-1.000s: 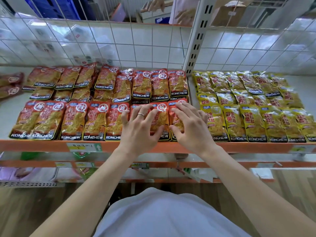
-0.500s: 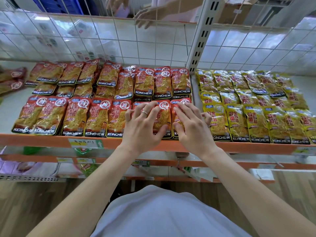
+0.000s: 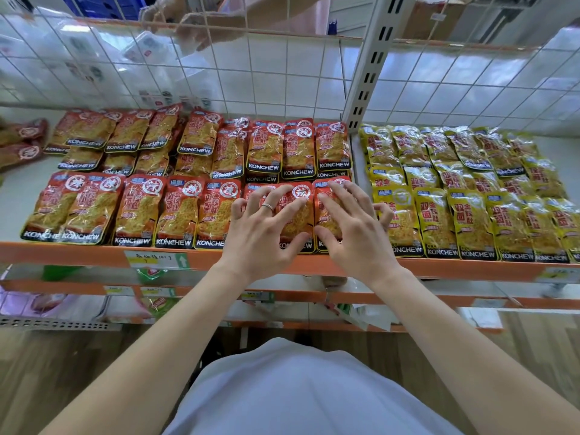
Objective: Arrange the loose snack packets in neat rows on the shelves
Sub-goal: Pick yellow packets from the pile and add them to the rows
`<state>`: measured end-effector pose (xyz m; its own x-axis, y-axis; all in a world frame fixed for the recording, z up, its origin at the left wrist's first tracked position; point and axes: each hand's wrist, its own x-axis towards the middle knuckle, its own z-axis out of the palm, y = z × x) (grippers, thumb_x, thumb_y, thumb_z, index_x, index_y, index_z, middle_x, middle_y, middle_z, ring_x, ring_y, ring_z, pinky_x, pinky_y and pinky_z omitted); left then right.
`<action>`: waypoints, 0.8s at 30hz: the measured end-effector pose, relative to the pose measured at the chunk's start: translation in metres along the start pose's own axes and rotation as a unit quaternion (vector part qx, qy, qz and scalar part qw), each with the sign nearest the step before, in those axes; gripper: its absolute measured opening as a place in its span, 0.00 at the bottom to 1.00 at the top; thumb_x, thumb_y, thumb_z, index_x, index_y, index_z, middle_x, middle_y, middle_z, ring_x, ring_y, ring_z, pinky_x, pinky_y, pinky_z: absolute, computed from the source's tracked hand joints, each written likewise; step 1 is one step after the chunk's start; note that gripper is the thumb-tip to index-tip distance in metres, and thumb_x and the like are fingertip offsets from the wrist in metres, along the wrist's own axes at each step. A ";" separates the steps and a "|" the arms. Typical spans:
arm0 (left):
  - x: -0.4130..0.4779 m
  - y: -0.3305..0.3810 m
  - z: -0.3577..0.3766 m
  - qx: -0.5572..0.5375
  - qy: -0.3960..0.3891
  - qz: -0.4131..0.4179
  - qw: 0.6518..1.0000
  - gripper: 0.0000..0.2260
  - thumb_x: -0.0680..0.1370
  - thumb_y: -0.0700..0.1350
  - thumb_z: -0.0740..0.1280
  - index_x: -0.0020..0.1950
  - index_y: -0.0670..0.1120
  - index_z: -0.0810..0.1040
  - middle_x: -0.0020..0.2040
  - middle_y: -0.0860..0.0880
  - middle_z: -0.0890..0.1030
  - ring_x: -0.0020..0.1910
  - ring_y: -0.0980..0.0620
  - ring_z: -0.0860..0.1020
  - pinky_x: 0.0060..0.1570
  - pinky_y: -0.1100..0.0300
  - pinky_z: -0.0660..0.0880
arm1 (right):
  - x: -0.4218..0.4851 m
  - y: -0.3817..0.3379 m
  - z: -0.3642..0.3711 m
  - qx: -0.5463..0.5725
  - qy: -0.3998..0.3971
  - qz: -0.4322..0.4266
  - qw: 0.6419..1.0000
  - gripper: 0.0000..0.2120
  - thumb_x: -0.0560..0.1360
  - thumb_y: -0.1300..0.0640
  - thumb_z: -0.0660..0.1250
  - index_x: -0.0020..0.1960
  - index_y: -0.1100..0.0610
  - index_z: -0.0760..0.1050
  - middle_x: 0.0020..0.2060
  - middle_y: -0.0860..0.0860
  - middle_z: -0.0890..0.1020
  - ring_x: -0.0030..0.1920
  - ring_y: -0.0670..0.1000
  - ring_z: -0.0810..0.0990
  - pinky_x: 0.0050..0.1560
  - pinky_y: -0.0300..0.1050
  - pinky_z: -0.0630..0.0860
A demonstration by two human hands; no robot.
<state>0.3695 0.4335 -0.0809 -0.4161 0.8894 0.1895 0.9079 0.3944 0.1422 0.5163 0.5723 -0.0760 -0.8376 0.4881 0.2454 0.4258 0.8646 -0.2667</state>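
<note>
**Head view: both hands pressed on the front row of snack packets**

Nearest the camera, a white shirt (image 3: 282, 387) fills the bottom of the frame. Two bare forearms reach from it across the orange shelf rail (image 3: 78, 250). Below the rail, a lower shelf (image 3: 62, 287) carries green goods too blurred to identify. A price label (image 3: 157, 259) is fixed to the rail, left of the hands.

Just behind the rail, the left hand (image 3: 263, 237) has its fingers spread and bent. Its tips press down on a red packet (image 3: 299, 192), and a ring (image 3: 267, 206) sits on one finger. The right hand (image 3: 357, 240), close beside it, is also spread, with straighter fingers. It lies across the last red packet of the row, and its outer fingers reach the first yellow one. The two thumbs lie near the rail, almost touching.

The front row of red packets (image 3: 138, 211) lies flat along the rail, edges overlapping and lettering toward the rail. To the right along the same rail, yellow packets (image 3: 470, 221) lie in rows.

Farther behind the rail, the back red packets (image 3: 263, 149) are stacked unevenly, and those to the left are tilted. Past the rail's left end, dark red packets (image 3: 25, 142) lie apart from the rest.

Farthest from the rail, a wire grid (image 3: 282, 73) backs the shelf. A slotted upright (image 3: 367, 73) rises between the red and yellow stock. Behind the grid, another person's hands (image 3: 201, 29) show, blurred.
</note>
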 end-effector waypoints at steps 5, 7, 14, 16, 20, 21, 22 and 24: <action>0.001 0.001 0.000 0.006 -0.010 -0.006 1.000 0.29 0.76 0.67 0.56 0.75 0.59 0.67 0.77 0.53 0.65 0.73 0.46 0.63 0.61 0.44 0.64 | 0.000 0.002 0.002 -0.007 -0.004 0.000 1.000 0.26 0.77 0.42 0.64 0.72 0.49 0.71 0.75 0.48 0.68 0.76 0.49 0.61 0.63 0.56 0.56; 0.002 0.001 -0.001 0.009 -0.013 -0.006 1.000 0.29 0.75 0.67 0.55 0.75 0.60 0.67 0.77 0.53 0.65 0.73 0.46 0.63 0.61 0.44 0.64 | -0.001 0.002 0.003 -0.014 -0.005 0.001 1.000 0.26 0.76 0.40 0.61 0.72 0.48 0.72 0.75 0.47 0.68 0.76 0.50 0.61 0.63 0.56 0.56; 0.003 0.000 -0.001 0.012 -0.029 -0.007 0.999 0.30 0.75 0.68 0.54 0.75 0.60 0.66 0.77 0.54 0.63 0.74 0.45 0.62 0.61 0.45 0.62 | -0.001 0.003 0.003 -0.013 -0.011 -0.004 1.000 0.25 0.77 0.40 0.60 0.71 0.48 0.73 0.75 0.47 0.68 0.77 0.50 0.60 0.64 0.57 0.56; 0.003 0.000 -0.002 0.008 -0.031 -0.007 0.999 0.30 0.75 0.68 0.54 0.76 0.60 0.65 0.78 0.54 0.63 0.74 0.45 0.61 0.62 0.44 0.62 | -0.001 0.002 0.001 -0.008 -0.014 -0.004 1.000 0.25 0.77 0.40 0.60 0.71 0.48 0.72 0.75 0.48 0.67 0.77 0.50 0.59 0.65 0.56 0.54; 0.003 -0.001 -0.004 -0.001 -0.028 -0.002 1.000 0.30 0.76 0.67 0.54 0.77 0.60 0.64 0.78 0.54 0.62 0.76 0.46 0.60 0.65 0.44 0.60 | 0.000 0.001 -0.002 -0.003 -0.007 -0.007 1.000 0.25 0.77 0.40 0.61 0.71 0.48 0.72 0.75 0.49 0.68 0.77 0.50 0.60 0.66 0.57 0.54; 0.002 -0.001 -0.004 -0.004 -0.024 -0.001 1.000 0.30 0.76 0.67 0.54 0.77 0.60 0.64 0.78 0.54 0.62 0.75 0.47 0.60 0.65 0.44 0.60 | 0.000 0.001 -0.003 0.001 -0.004 -0.009 1.000 0.25 0.77 0.41 0.61 0.71 0.49 0.73 0.75 0.49 0.68 0.76 0.51 0.61 0.66 0.55 0.53; 0.002 -0.001 -0.005 -0.007 -0.019 -0.001 1.000 0.29 0.76 0.67 0.54 0.77 0.59 0.65 0.78 0.54 0.62 0.75 0.47 0.61 0.65 0.44 0.60 | -0.001 0.000 -0.004 0.005 -0.001 -0.010 1.000 0.25 0.77 0.41 0.62 0.71 0.49 0.73 0.74 0.50 0.69 0.76 0.51 0.61 0.66 0.54 0.53; 0.002 -0.001 -0.006 -0.017 -0.013 -0.003 1.000 0.30 0.77 0.68 0.54 0.76 0.58 0.66 0.78 0.54 0.63 0.75 0.48 0.61 0.65 0.45 0.59 | -0.001 0.000 -0.006 0.012 -0.001 -0.012 1.000 0.25 0.77 0.41 0.62 0.71 0.50 0.73 0.75 0.50 0.69 0.76 0.51 0.61 0.66 0.53 0.52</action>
<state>0.3675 0.4329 -0.0746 -0.4205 0.8924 0.1639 0.9025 0.3928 0.1763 0.5187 0.5726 -0.0708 -0.8476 0.4678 0.2505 0.3982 0.8727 -0.2827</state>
